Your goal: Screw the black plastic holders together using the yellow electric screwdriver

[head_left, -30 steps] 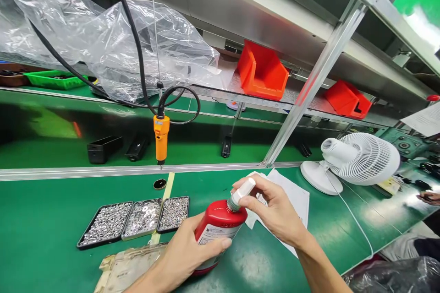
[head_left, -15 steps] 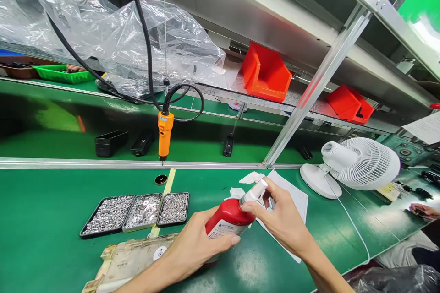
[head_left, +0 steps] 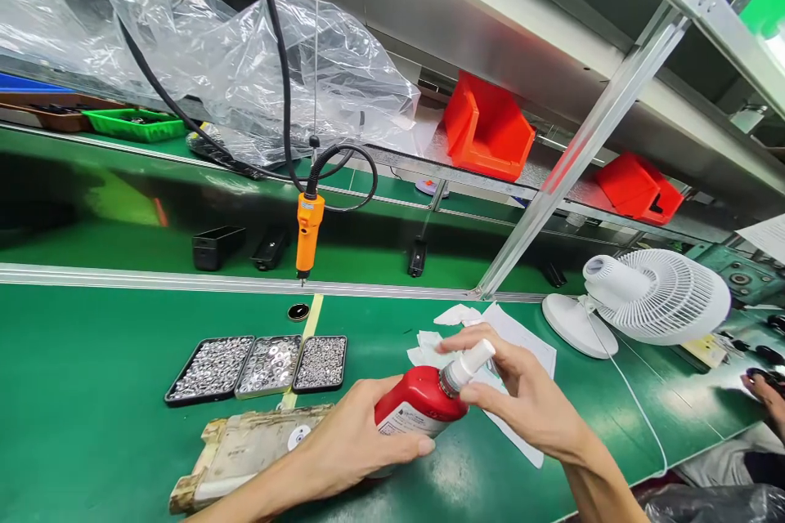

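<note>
My left hand [head_left: 352,437] is wrapped round a red bottle [head_left: 423,396] with a white label, held tilted above the bench. A white nozzle cap [head_left: 475,361] with a clear collar sits on the bottle's neck and points up to the right. Around the cap, my right hand [head_left: 527,392] has its thumb and fingers spread apart. Its thumb tip is close to the bottle's shoulder; whether it touches I cannot tell. Below my left hand lies a worn, pale fixture block [head_left: 245,449] with a round white disc [head_left: 298,436] on it.
Trays of small metal parts [head_left: 212,368] stand at left, near a small round black part [head_left: 298,311]. An orange electric screwdriver [head_left: 310,233] hangs above. Papers [head_left: 521,335] and a white fan [head_left: 650,294] are to the right. A co-worker's hand [head_left: 764,392] shows at the right edge.
My right hand's fingers have loosened and spread from the white cap, which they gripped before. The bottle stays in my left hand. The whole view has shifted slightly.
</note>
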`<act>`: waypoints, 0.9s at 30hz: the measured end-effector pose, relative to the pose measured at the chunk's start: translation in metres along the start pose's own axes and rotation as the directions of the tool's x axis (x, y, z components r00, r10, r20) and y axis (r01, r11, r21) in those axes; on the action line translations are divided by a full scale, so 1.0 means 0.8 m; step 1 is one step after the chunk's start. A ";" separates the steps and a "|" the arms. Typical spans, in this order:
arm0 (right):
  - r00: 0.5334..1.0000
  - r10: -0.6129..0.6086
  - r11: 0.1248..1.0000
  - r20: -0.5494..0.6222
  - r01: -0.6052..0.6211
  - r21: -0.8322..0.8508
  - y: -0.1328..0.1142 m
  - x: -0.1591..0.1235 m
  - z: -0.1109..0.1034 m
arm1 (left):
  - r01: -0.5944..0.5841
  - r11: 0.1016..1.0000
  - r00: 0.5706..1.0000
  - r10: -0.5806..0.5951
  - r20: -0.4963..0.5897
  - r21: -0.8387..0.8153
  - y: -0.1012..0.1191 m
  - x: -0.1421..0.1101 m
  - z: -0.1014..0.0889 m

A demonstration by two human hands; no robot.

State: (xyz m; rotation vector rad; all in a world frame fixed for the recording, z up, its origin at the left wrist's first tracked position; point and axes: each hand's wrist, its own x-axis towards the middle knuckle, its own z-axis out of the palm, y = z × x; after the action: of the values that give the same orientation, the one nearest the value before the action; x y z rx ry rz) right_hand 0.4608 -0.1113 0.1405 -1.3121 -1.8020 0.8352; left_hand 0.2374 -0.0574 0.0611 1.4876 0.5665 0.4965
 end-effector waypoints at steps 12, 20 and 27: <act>0.989 0.057 0.997 -0.135 -0.049 0.064 -0.004 0.001 0.022 | 0.011 1.000 1.000 -0.011 0.015 0.008 0.002 -0.013 -0.008; 1.000 0.011 0.994 0.006 -0.011 0.110 -0.014 -0.005 0.030 | -0.006 1.000 1.000 0.007 0.007 -0.016 0.012 -0.029 -0.013; 0.997 -0.010 1.000 -0.080 0.009 -0.008 -0.028 -0.006 0.043 | -0.031 0.995 0.998 0.035 0.044 -0.091 0.019 -0.045 -0.014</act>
State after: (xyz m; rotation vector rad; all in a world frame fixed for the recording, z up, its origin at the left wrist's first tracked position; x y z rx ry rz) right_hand 0.4216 -0.1243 0.1409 -1.3221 -1.7489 0.7612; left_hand 0.2029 -0.0704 0.0781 1.4203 0.4777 0.5062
